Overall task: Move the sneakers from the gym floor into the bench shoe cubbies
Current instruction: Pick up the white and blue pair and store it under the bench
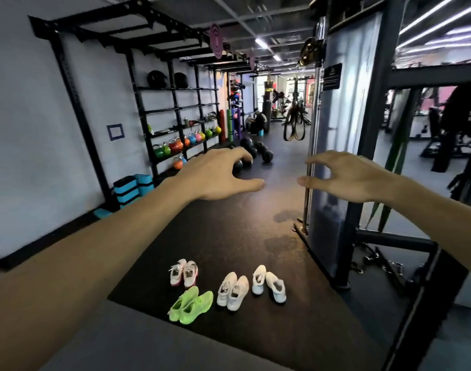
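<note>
Several pairs of sneakers stand on the black gym floor mat (229, 236) below me. A white pair with pink soles (184, 273) is at the back left. In front of it lies a neon green pair (190, 303). A cream white pair (233, 292) stands in the middle, and another white pair (269, 283) is at the right. My left hand (218, 178) and my right hand (346, 178) are stretched out high above the shoes, fingers apart, holding nothing. No bench or cubbies are in view.
A tall grey cable machine (333, 156) with a black frame stands close at the right. A black wall rack (175, 124) with coloured kettlebells lines the left wall. Blue step blocks (132, 187) sit by the wall. Black balls (258, 153) lie further down the aisle.
</note>
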The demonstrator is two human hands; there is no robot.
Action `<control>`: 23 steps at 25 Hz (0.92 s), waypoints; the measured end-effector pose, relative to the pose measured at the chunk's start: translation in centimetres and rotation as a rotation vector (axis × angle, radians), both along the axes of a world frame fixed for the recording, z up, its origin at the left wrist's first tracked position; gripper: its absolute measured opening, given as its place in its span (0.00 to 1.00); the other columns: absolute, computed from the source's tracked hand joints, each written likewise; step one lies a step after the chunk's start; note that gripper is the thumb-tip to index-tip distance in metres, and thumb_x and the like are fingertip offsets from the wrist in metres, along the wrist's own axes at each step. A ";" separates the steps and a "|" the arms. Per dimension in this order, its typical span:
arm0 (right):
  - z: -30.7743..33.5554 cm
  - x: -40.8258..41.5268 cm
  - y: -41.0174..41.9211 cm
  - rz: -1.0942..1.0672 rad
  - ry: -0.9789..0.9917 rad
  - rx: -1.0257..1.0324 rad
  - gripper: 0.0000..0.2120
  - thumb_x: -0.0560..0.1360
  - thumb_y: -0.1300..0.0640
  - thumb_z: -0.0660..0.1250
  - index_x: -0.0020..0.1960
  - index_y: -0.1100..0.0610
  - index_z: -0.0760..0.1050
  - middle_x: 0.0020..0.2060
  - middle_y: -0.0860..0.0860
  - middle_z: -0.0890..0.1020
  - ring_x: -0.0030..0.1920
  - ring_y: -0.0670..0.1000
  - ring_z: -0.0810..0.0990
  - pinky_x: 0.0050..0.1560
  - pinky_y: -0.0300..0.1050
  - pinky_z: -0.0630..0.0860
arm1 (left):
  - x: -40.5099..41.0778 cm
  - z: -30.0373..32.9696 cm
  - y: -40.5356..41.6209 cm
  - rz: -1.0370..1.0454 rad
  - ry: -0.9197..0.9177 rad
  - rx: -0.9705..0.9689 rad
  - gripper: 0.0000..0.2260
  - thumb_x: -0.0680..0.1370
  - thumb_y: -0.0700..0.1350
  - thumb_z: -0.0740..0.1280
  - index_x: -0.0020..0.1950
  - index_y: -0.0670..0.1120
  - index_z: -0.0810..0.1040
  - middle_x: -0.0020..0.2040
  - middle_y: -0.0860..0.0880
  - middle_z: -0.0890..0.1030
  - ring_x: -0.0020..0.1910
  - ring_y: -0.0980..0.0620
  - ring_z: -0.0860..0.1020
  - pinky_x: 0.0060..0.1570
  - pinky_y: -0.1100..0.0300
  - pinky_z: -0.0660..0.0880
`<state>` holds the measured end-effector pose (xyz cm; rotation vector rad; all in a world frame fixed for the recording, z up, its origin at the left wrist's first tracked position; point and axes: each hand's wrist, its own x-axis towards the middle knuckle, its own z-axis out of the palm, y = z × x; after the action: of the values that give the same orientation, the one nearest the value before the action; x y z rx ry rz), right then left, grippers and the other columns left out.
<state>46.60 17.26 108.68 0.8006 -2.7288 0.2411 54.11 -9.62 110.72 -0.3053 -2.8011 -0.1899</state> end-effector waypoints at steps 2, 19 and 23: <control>-0.6 -4.3 -0.5 -0.030 0.000 0.013 0.38 0.68 0.24 0.50 0.71 0.44 0.61 0.73 0.49 0.64 0.65 0.53 0.70 0.66 0.57 0.63 | -4.7 -0.5 -0.7 -0.022 -0.008 -0.006 0.37 0.65 0.77 0.58 0.69 0.61 0.65 0.66 0.52 0.73 0.61 0.50 0.73 0.57 0.46 0.73; -4.9 -46.8 -6.7 -0.145 -0.009 -0.005 0.39 0.68 0.25 0.52 0.72 0.47 0.60 0.72 0.51 0.66 0.69 0.56 0.67 0.66 0.61 0.65 | -50.6 -5.4 -8.1 -0.086 -0.073 0.006 0.38 0.64 0.78 0.57 0.70 0.61 0.64 0.69 0.52 0.71 0.64 0.49 0.72 0.59 0.45 0.72; -10.0 -57.1 -8.5 -0.201 -0.081 -0.026 0.39 0.68 0.25 0.53 0.72 0.46 0.59 0.71 0.51 0.66 0.68 0.56 0.67 0.65 0.61 0.66 | -61.9 -10.6 -10.0 -0.137 -0.150 0.053 0.35 0.67 0.74 0.61 0.70 0.59 0.65 0.69 0.52 0.71 0.64 0.49 0.72 0.60 0.45 0.72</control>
<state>-10.47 8.76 98.70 0.5151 -2.8502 0.2704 -7.76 -19.60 100.12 -0.4905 -2.9178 -0.3308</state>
